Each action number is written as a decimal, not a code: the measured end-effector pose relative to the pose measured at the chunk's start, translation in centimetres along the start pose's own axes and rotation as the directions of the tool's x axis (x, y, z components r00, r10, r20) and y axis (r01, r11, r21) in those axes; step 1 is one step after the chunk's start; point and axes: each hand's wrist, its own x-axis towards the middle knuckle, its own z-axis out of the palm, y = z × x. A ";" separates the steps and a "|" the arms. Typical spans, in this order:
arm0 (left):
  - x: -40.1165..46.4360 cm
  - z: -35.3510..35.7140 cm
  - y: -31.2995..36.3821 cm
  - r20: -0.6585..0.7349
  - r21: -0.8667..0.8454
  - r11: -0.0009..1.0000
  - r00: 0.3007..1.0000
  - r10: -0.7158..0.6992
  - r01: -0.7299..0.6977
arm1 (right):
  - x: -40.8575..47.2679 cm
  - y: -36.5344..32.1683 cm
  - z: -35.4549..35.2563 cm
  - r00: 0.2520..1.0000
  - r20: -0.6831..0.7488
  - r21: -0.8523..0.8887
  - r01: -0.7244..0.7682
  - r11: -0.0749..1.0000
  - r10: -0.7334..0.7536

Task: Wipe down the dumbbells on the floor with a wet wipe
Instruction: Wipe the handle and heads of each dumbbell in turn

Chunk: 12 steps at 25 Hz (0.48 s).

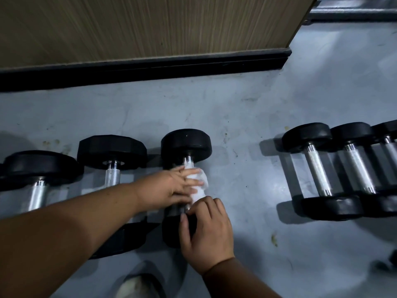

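A black dumbbell point(186, 145) with a chrome handle lies on the grey floor, its far head toward the wall. A white wet wipe point(198, 183) is wrapped over the handle. My left hand point(169, 188) lies across the handle with straight fingers pressing the wipe. My right hand point(207, 231) rests on the near head point(171, 231), its fingertips at the wipe's lower end. Two more dumbbells, one with a round head point(39, 166) and one with an angular head point(111, 150), lie to the left. Three others point(320, 168) sit side by side at the right.
A wooden panel point(150, 24) with a black baseboard point(139, 67) runs along the back. A metal frame point(352, 11) stands at the top right. The tip of a shoe point(135, 284) shows at the bottom edge. Bare floor point(247, 168) separates the two dumbbell groups.
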 end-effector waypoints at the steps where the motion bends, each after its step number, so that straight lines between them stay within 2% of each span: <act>1: 0.4 -0.8 -0.5 -0.026 -0.018 0.999 0.999 -0.045 0.044 | 0.0 0.0 0.0 1.000 0.009 -0.007 0.005 1.000 -0.005; 4: 1.3 -1.3 -0.9 -0.088 -0.050 0.992 0.989 -0.116 0.112 | 0.1 0.0 -0.1 0.999 0.043 -0.037 0.009 0.999 -0.008; 7: 0.4 1.2 0.6 -0.166 -0.028 0.993 0.979 -0.115 0.112 | 0.0 0.2 -0.2 0.998 0.068 -0.022 0.007 1.000 -0.006; 12: -0.6 3.3 1.7 -0.129 -0.168 0.985 0.990 -0.064 0.042 | 0.0 0.2 -0.3 0.994 0.105 -0.051 0.017 0.999 -0.011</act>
